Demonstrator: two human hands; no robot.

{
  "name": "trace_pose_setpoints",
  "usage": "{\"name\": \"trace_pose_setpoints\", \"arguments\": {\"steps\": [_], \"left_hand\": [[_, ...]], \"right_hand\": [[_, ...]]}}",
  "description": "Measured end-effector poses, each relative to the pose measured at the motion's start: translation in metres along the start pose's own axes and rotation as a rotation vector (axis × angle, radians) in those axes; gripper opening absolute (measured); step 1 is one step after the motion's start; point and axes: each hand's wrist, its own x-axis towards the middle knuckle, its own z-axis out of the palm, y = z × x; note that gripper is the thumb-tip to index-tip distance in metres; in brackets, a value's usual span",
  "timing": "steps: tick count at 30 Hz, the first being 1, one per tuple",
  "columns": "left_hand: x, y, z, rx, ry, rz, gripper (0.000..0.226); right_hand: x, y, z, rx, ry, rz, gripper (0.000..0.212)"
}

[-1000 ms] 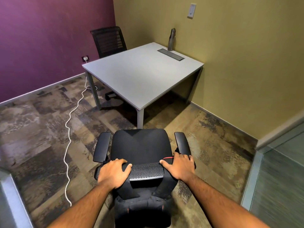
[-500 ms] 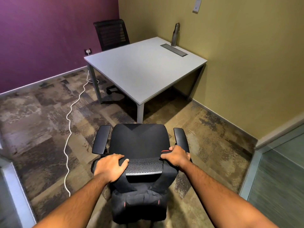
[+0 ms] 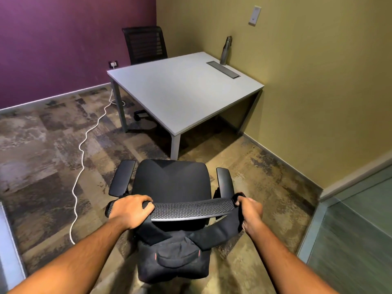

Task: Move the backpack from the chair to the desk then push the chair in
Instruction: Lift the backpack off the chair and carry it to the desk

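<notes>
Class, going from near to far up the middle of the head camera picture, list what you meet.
backpack → top rail of the chair → chair seat → desk → metal bottle

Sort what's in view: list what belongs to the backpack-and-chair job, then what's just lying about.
Job:
backpack, hung behind the chair's back
chair
desk
left hand and right hand, gripping the backrest ends

Lying about:
bottle on the desk
far chair
white cable on the floor
</notes>
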Motion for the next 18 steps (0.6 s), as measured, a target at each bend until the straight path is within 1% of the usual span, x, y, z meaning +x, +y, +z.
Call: {"name": "trace_pose_setpoints", "arguments": {"steps": [3, 7, 10, 13, 16, 18], "left_hand": [[-0.001, 0.000, 0.003, -0.006, 0.002, -0.012, 0.039], [-0.004, 0.001, 0.004, -0.011, 0.011, -0.012, 0.042], [-0.005, 0.002, 0.006, -0.004, 0.002, -0.009, 0.043], [-0.008, 0.001, 0.008, -0.018, 0.014, -0.019, 0.053], [-0.009, 0.002, 0.008, -0.038, 0.023, -0.029, 0.060], [-0.009, 0.003, 0.008, -0.042, 0.025, -0.033, 0.060]], "right_hand": [[0.004, 0.019, -0.009, 0.065, 0.021, 0.046, 0.025], [0.012, 0.042, -0.009, 0.093, 0.011, 0.125, 0.018], [0.020, 0.057, -0.008, 0.029, -0.042, 0.141, 0.017], [0.027, 0.073, -0.006, -0.042, -0.119, 0.168, 0.015], [0.036, 0.087, 0.001, -0.110, -0.133, 0.146, 0.020], [0.037, 0.093, 0.007, -0.187, -0.140, 0.110, 0.016]]}}
